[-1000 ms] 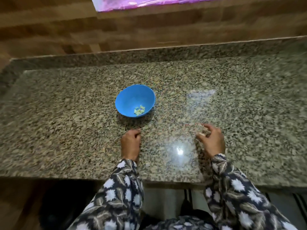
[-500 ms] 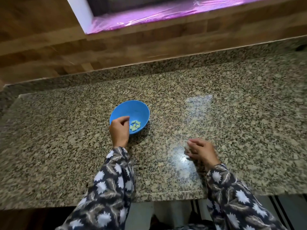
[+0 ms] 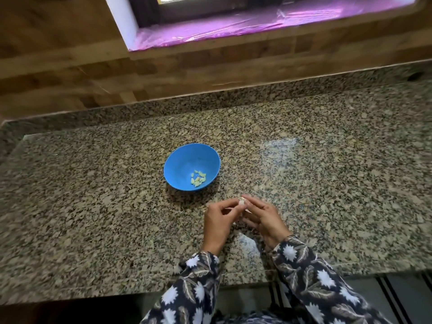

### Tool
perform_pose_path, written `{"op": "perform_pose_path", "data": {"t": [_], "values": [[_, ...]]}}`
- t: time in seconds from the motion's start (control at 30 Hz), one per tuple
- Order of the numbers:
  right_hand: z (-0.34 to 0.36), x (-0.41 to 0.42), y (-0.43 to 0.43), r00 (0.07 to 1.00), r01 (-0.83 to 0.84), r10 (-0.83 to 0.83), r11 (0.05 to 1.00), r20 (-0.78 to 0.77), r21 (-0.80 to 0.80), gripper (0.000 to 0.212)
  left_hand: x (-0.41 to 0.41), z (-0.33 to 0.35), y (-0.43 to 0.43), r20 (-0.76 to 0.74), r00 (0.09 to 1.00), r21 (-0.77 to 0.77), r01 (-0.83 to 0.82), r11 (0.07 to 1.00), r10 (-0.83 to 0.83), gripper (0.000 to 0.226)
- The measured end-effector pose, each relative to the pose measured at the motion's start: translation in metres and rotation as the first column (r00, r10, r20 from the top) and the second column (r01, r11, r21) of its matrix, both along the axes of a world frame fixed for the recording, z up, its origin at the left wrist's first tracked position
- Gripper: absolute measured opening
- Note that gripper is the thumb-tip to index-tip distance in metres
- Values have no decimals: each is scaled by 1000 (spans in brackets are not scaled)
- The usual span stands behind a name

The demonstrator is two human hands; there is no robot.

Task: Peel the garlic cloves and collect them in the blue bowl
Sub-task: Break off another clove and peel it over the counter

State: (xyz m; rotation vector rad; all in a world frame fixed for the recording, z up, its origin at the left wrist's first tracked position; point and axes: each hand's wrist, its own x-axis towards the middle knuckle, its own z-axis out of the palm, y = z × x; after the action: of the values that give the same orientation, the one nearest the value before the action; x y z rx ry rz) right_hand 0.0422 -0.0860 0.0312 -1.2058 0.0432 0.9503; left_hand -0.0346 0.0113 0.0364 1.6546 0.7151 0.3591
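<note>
The blue bowl (image 3: 178, 164) stands on the granite counter (image 3: 93, 206) left of centre, with several pale peeled garlic cloves (image 3: 198, 180) heaped at its bottom. In front of it, nearer to me, both hands meet over the counter. My left hand (image 3: 218, 222) and my right hand (image 3: 263, 218) pinch one small whitish garlic clove (image 3: 241, 202) between their fingertips. The clove still carries pale skin. Part of it is hidden by my fingers.
A raised granite lip and a wooden wall (image 3: 117, 73) close off the back of the counter. Above them runs a window sill with purple plastic sheet (image 3: 257, 26). The counter's front edge lies just under my patterned sleeves.
My left hand has left the bowl and come back toward me. My right hand has lifted off the counter with a clove. Both hands now hold it together.
</note>
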Motion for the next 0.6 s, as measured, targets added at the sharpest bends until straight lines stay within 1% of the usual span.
{"op": "perform_pose_path", "data": {"t": [0.1, 0.23, 0.3, 0.37, 0.43, 0.47, 0.53, 0.6], "values": [[2, -4, 1, 999, -20, 20, 1000, 32, -5, 25, -5, -1, 2, 24, 999, -19, -21, 1000, 21, 16], [4, -3, -1, 1000, 8, -7, 999, -28, 51, 23, -7, 0, 8, 40, 999, -80, 25, 997, -22, 15], [4, -2, -3, 997, 12, -6, 996, -76, 88, 24, -7, 2, 10, 71, 997, -146, 35, 989, -25, 15], [4, 0, -4, 995, -1, 13, 993, -101, 116, 29, -8, 3, 10, 87, 996, -256, 25, 966, -2, 16], [3, 0, -5, 996, -23, 34, 992, -84, 127, 30, -7, 3, 12, 91, 996, -359, 10, 933, 24, 15], [2, 0, -5, 997, -25, 34, 992, -66, 123, 29, -7, 3, 13, 92, 995, -379, 11, 925, 26, 15], [1, -1, -5, 1000, -2, 4, 997, -26, 82, 26, -6, 3, 12, 98, 995, -370, 31, 929, 5, 13], [1, -1, -6, 999, 44, -44, 999, 13, 12, 25, -7, 6, 8, 115, 992, -326, 91, 941, -56, 12]]}}
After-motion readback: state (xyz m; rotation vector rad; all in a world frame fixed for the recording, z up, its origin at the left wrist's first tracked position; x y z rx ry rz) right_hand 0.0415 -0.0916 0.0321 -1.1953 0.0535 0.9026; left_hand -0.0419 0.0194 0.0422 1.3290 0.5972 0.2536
